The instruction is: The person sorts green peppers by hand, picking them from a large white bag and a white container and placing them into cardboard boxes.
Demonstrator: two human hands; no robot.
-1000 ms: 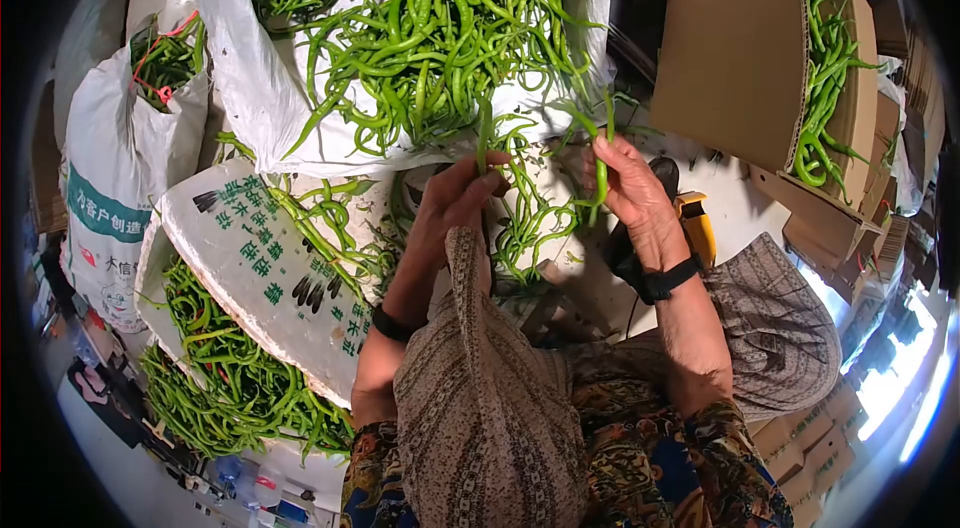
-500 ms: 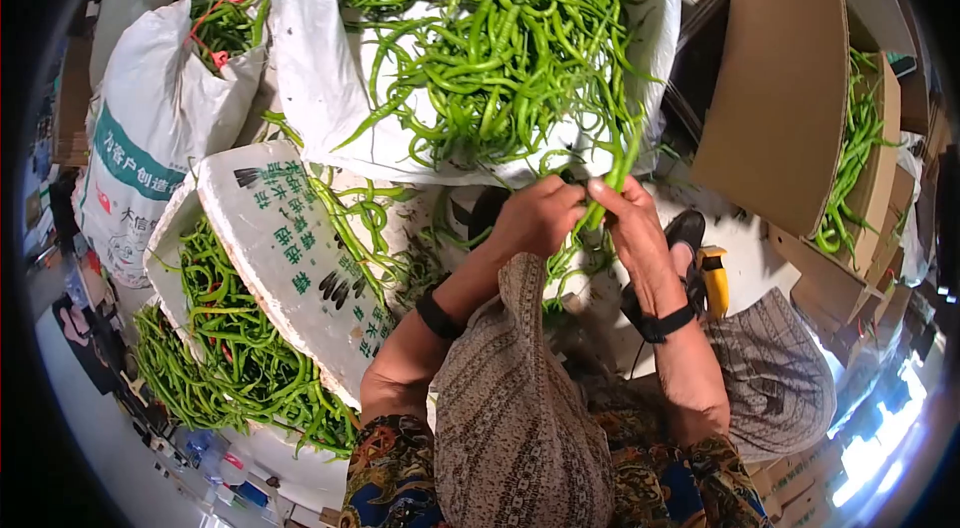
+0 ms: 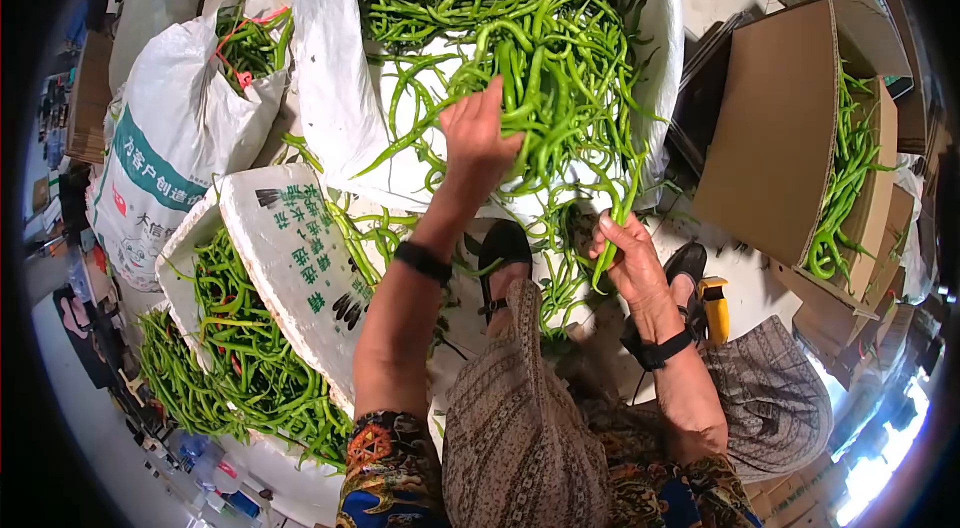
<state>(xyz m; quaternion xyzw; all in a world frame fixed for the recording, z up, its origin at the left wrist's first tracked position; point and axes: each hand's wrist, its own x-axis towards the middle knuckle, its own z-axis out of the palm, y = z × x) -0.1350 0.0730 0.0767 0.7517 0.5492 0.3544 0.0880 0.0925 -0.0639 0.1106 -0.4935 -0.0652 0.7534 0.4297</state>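
Observation:
Long green chili peppers [image 3: 560, 93] lie heaped on a white sack [image 3: 335, 78] opened out in front of me. My left hand [image 3: 478, 133] is over the near left part of this heap, thumb and index finger apart, touching peppers; its other fingertips are partly hidden. Closer to me and to the right, my right hand [image 3: 632, 253] is closed around a few long green chili peppers [image 3: 624, 203], which stick up past the thumb and hang below it. More loose peppers [image 3: 568, 273] lie on the floor between my shoes.
At left stand a foam box [image 3: 290, 258] beside a pile of peppers [image 3: 235, 348] and a full white printed sack [image 3: 165, 148]. A cardboard box [image 3: 770, 128] with peppers is at right. A yellow object [image 3: 714, 310] sits by my right shoe [image 3: 685, 273].
My left hand has moved away from my right hand, forward and left onto the heap. My right hand has come slightly lower, still holding peppers. The view has shifted a little.

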